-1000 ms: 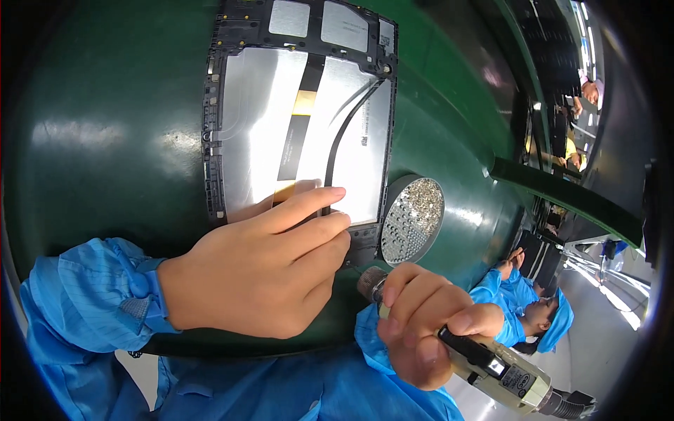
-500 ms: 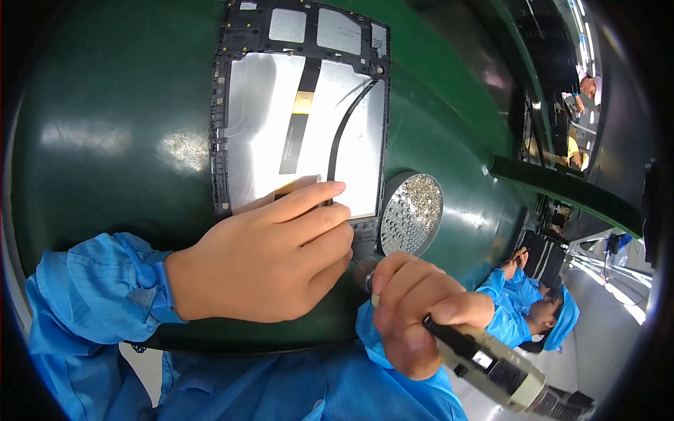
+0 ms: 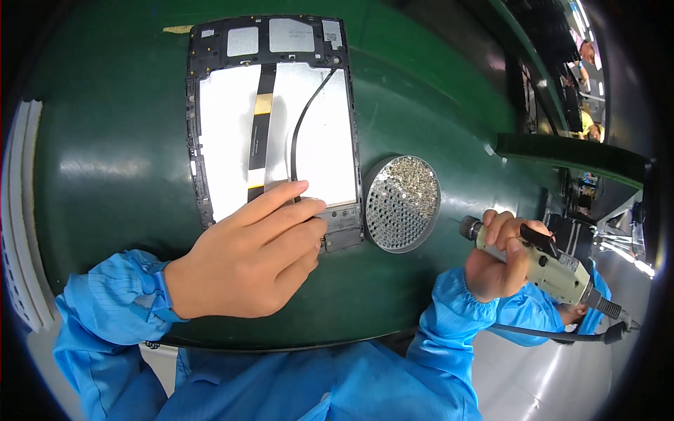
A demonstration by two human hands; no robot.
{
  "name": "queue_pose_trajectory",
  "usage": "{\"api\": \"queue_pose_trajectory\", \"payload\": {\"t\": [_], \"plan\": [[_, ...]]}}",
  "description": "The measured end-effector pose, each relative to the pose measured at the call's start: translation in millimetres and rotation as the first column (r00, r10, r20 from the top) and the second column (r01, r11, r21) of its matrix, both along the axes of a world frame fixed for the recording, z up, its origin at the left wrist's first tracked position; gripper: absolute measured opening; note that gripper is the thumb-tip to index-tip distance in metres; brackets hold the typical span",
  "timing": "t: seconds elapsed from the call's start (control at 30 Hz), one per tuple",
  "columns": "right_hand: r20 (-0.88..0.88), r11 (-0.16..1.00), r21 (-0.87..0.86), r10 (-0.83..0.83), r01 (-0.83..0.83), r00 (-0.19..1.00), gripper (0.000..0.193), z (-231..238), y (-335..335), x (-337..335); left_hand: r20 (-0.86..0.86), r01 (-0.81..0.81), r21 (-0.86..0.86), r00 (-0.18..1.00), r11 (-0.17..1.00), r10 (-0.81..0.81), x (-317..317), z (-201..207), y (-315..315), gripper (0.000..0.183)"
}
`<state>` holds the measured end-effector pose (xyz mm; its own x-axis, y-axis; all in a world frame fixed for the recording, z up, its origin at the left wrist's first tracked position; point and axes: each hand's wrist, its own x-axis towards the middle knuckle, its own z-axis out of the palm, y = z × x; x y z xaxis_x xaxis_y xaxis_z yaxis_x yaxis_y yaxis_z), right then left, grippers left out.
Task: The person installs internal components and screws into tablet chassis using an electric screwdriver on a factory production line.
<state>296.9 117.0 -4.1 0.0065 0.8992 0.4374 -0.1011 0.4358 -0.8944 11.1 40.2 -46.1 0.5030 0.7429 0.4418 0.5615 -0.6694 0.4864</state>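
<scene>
Nearest me, my right hand (image 3: 500, 252) has its fingers wrapped around the pale electric screwdriver (image 3: 562, 277), over to the right, its nose aimed left toward the screws. A firm but easy grip serves best, I judge, with the cord trailing off to the right, away from the work. Whether I press its black lever I cannot tell.

My left hand (image 3: 246, 259) rests on the near end of the flat panel (image 3: 323, 140), fingers bent and tips down; my thumb is hidden, so I cannot tell whether I pinch anything. Light, even pressure should steady it without bowing the thin metal.

The panel lies on the green bench (image 3: 105, 210), left of the round dish (image 3: 401, 248), which sits just beside its right edge. Loose screws (image 3: 414, 181) heap in the dish's far part, handy, though an elbow knock could spill them.

Farther up, the black cable (image 3: 292, 151) curves down toward my fingertips, and the ribbon strip (image 3: 258, 137) runs to its left; both deserve to lie flat, unpinched. At the far end the black frame (image 3: 210, 49) shows silvery windows.
</scene>
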Motion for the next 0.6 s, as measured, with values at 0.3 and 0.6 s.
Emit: {"api": "queue_pose_trajectory", "payload": {"t": [0.3, 0.6], "plan": [[-0.005, 0.999, 0.042, -0.031, 0.031, 1.0, 0.034, -17, 1, 23, -0.04, 0.032, -0.069, 0.999, 0.997, -0.035, 6, 2, 4, 0.021], [-0.018, 0.997, 0.044, -0.068, 0.068, 0.998, 0.034, -19, 1, 29, -0.077, -0.095, 0.073, 0.992, 0.993, 0.1, 10, -2, -13, 0.026]]}}
